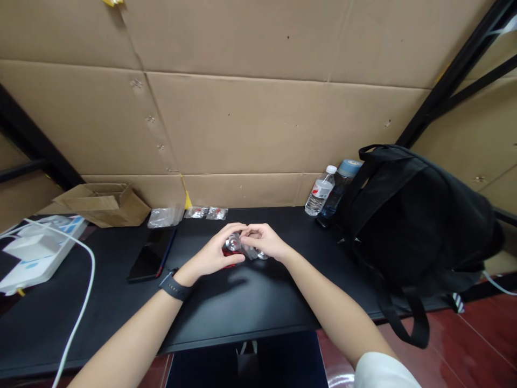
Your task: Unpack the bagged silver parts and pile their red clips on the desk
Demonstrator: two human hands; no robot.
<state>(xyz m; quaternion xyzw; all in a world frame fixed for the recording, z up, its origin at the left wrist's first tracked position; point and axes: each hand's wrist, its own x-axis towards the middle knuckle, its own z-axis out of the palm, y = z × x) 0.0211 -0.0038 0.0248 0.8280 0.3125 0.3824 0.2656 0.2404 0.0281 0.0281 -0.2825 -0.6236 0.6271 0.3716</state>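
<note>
Over the middle of the black table, my left hand (pixel 214 255) curls around a small round silver piece with a red centre (pixel 233 242). Some red shows beneath it, by my thumb. My right hand (pixel 266 241) pinches a clear plastic bag (pixel 250 251) right beside that piece. Another shiny round part (pixel 262 255) lies under my right fingers, largely covered. Both hands nearly touch at the fingertips. Behind them, two small clear packets (pixel 217 214) with silver and red contents lie by the cardboard wall.
At the left are a power strip (pixel 38 264) with a white cable, an open cardboard box (pixel 107 205), clear bags (pixel 165 217) and a black phone (pixel 151 254). To the right, a water bottle (pixel 321 191), a blue-lidded bottle (pixel 342 186) and a black backpack (pixel 416 226) stand on the table.
</note>
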